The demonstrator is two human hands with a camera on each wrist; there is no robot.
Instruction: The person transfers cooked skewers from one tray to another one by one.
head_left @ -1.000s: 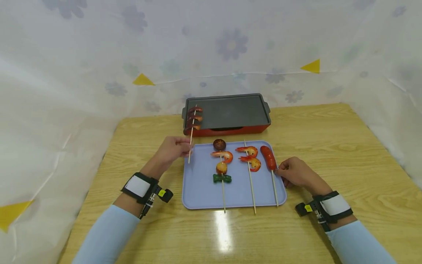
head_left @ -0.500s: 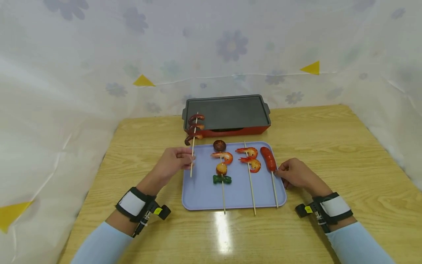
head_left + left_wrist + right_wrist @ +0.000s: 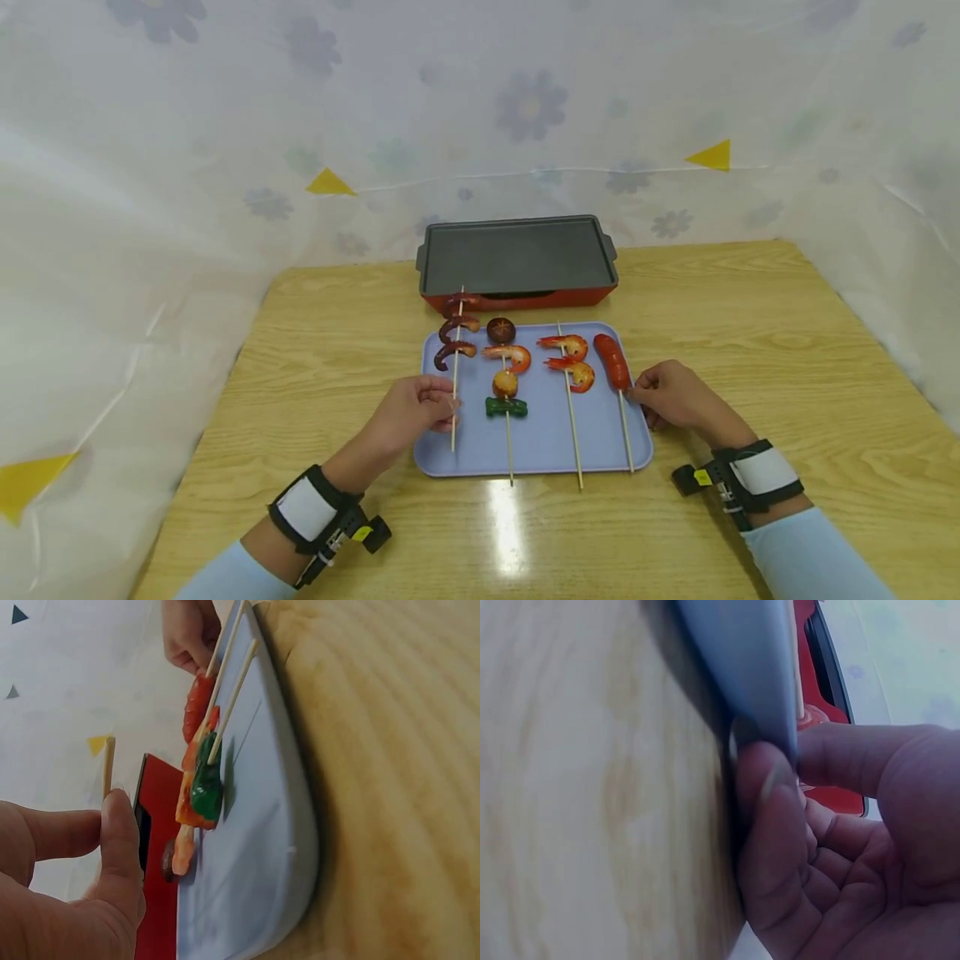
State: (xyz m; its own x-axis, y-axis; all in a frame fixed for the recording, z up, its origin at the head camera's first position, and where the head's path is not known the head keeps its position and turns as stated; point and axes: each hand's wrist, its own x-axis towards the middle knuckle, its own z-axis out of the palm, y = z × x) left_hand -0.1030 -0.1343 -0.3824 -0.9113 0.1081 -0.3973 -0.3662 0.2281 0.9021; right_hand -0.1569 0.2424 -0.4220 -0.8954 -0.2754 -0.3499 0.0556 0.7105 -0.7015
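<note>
My left hand (image 3: 415, 414) pinches the bare stick of a skewer (image 3: 455, 354) threaded with three dark brown, curled pieces. It holds this skewer over the left part of the lavender tray (image 3: 465, 457). In the left wrist view, the stick's end (image 3: 109, 761) stands up between thumb and finger. My right hand (image 3: 672, 395) grips the tray's right rim, thumb on top and fingertips at the underside. On the tray lie a mixed skewer (image 3: 506, 383) with mushroom, shrimp and a green piece, a shrimp skewer (image 3: 572, 372) and a red sausage skewer (image 3: 612, 362).
Behind the tray stands a red grill (image 3: 585, 297) with a dark flat plate (image 3: 517, 254). Both are on a wood-grain table (image 3: 750, 333). A pale floral curtain (image 3: 525, 100) with yellow triangles hangs at the back and sides.
My left hand has brought the skewer of brown pieces from above the grill's left end toward me and slightly right, over the tray. My right hand has stayed at the rim.
</note>
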